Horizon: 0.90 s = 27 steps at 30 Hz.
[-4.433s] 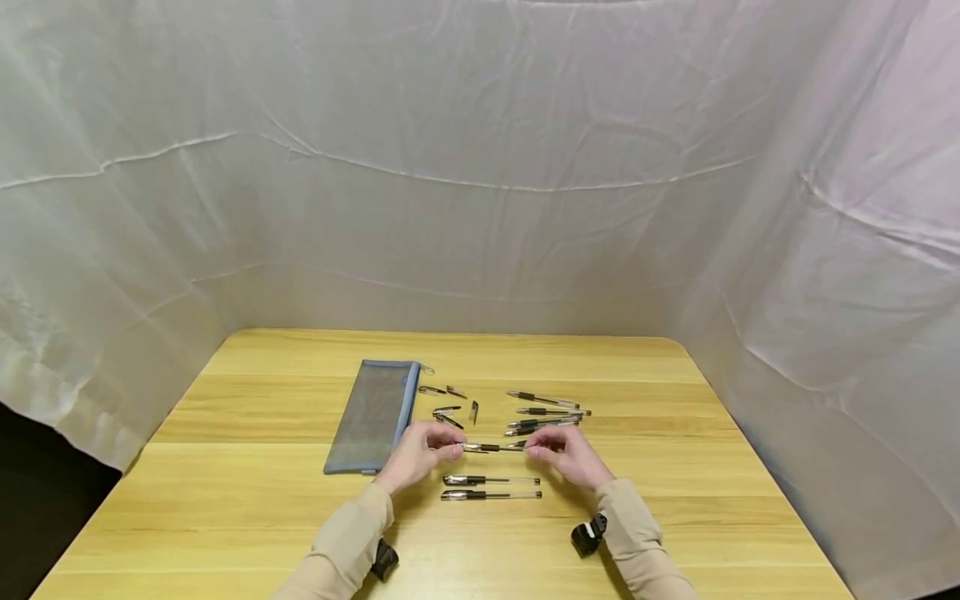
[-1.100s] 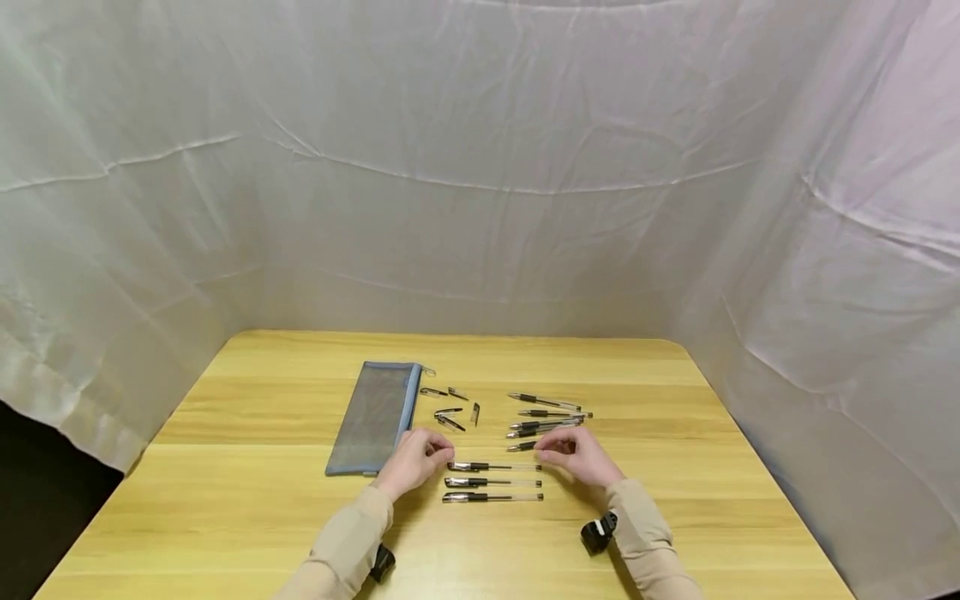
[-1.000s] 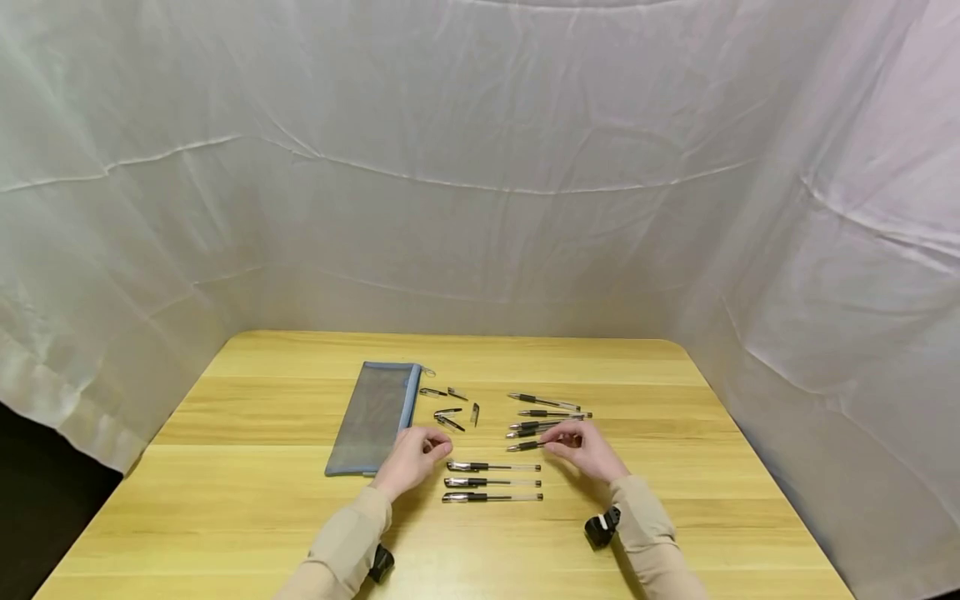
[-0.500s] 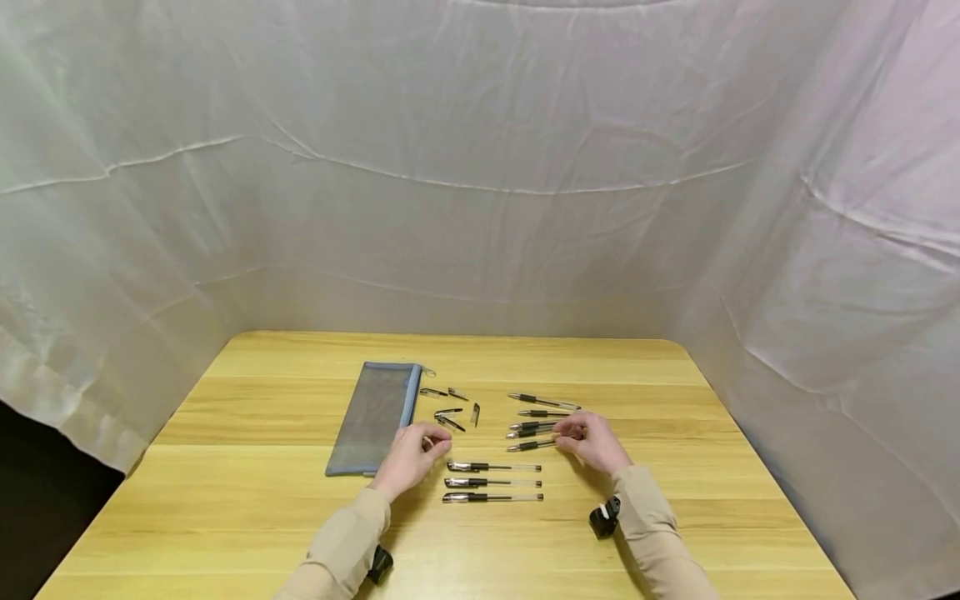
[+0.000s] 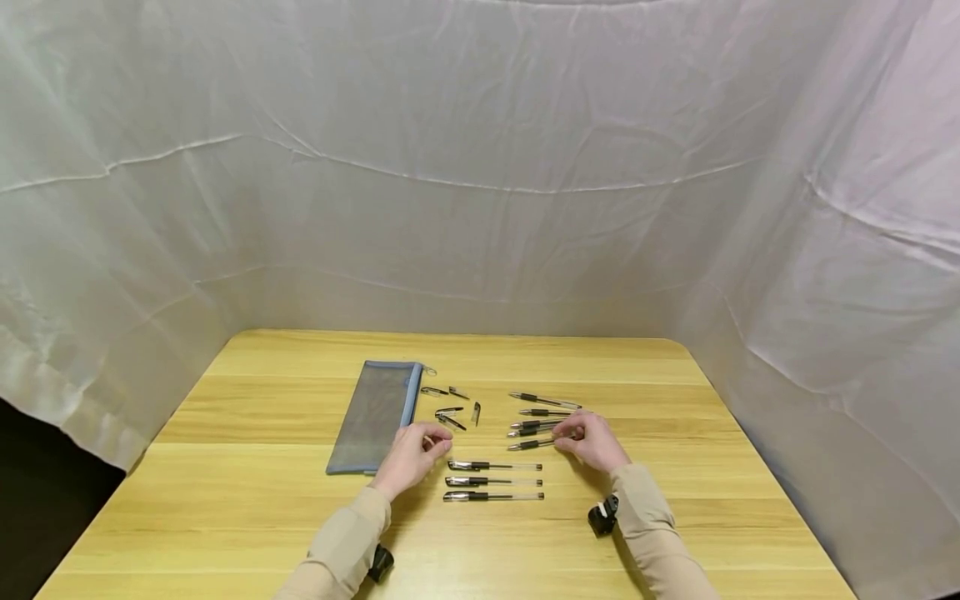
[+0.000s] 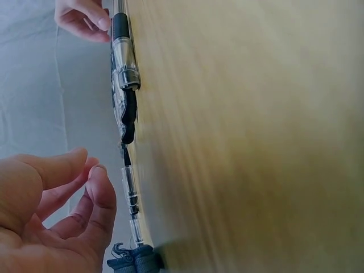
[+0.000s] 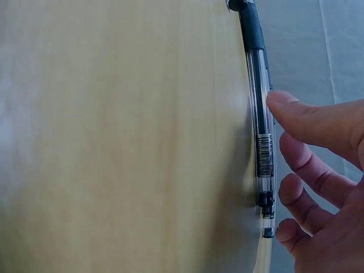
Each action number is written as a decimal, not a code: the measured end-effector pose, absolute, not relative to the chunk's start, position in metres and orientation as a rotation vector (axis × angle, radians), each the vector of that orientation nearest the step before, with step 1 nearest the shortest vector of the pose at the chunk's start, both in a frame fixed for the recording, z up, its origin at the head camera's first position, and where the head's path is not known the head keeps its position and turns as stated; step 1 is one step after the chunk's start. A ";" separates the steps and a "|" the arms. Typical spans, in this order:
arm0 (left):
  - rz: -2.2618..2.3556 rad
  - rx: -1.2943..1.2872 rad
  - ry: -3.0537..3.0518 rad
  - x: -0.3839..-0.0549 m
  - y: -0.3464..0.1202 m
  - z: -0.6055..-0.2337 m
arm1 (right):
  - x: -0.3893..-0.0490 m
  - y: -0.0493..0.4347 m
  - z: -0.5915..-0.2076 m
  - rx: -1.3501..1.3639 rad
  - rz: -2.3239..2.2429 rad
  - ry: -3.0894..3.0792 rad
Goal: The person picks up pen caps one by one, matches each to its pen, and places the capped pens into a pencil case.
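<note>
My right hand (image 5: pixel 592 442) is at the rear end of the nearest uncapped gel pen (image 5: pixel 529 445), thumb and fingertips right at its barrel. Whether they pinch it I cannot tell. My left hand (image 5: pixel 411 457) hovers left of the row, fingers loosely curved and holding nothing; the left wrist view shows a gap between its thumb and fingertips. Three capped gel pens (image 5: pixel 495 497) lie parallel in front of me, clips to the left. A capped pen with a barcode label (image 7: pixel 265 154) crosses the right wrist view near my thumb.
Several more uncapped pens (image 5: pixel 538 412) lie beyond my right hand. Loose black pen caps (image 5: pixel 476 412) are scattered left of them. A blue-edged mesh zip pouch (image 5: pixel 367 417) lies flat behind my left hand on the wooden table (image 5: pixel 225 500). Pale curtains (image 5: pixel 480 233) enclose the table.
The capped pen held between both hands was laid down as the farthest of the three. My right hand then moved right along the uncapped pen; my left hand drew slightly back.
</note>
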<state>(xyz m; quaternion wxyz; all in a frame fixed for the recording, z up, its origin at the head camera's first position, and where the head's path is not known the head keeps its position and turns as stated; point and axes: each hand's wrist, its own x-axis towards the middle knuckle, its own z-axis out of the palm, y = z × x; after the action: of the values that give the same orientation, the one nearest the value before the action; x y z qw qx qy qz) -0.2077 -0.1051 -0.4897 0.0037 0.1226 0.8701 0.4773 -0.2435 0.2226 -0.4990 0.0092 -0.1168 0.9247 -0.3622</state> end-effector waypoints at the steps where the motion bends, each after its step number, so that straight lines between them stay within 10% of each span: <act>1: 1.498 0.383 2.724 -0.208 -0.105 -0.490 | -0.244 0.223 -0.499 -0.367 -1.124 2.890; 27: 1.498 0.376 2.730 -0.207 -0.106 -0.490 | -0.248 0.223 -0.498 -0.368 -1.024 2.893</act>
<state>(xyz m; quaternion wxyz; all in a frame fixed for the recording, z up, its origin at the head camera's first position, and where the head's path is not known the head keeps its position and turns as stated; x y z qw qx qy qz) -0.2067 -0.1056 -0.4898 0.0026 0.1198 0.8703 0.4776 -0.2478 0.2232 -0.4980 0.0254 -0.1189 0.9356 -0.3314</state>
